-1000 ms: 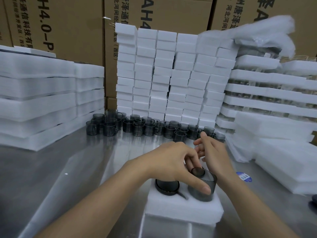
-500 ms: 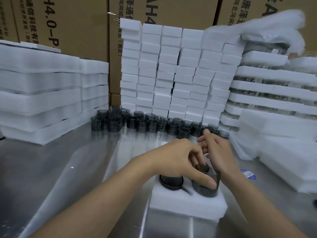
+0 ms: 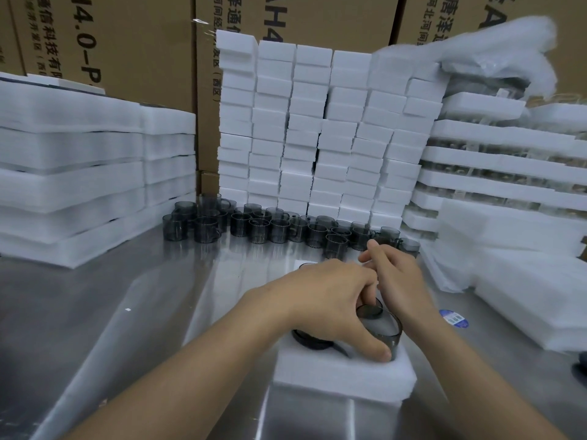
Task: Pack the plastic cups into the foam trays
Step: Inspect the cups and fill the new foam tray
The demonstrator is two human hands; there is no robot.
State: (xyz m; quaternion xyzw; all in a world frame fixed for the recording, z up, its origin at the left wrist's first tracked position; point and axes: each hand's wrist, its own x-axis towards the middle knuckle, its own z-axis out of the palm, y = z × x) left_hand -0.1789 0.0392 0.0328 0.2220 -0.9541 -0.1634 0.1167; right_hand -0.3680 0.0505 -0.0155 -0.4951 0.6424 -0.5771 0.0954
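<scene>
**A:** What's shifting since a moment ago?

**B:** Very little. The grey cup (image 3: 381, 325) I'm pressing is sitting about as deep in the foam tray (image 3: 344, 376) as before. My grip isn't changing. My head is tipping, so the stacked foam blocks (image 3: 317, 138) are creeping up the view.

**A:** Where's the cup now?

**B:** It's standing proud in the right-hand pocket, just beside the seated cup (image 3: 313, 339). My left hand (image 3: 330, 300) is curling over it, thumb pinching the near wall. My right hand (image 3: 397, 281) is lying against the far side with two fingers stretched out. Whether its thumb is hooking the rim, I cannot tell.

**A:** What's worrying you?

**B:** I'm probably pushing off-centre, so the cup could be jamming crooked, gouging the foam or catching the handle between the two. The tray is lying loose on the steel table (image 3: 95, 312), so it could be skating towards the loose cups (image 3: 279, 227).
</scene>
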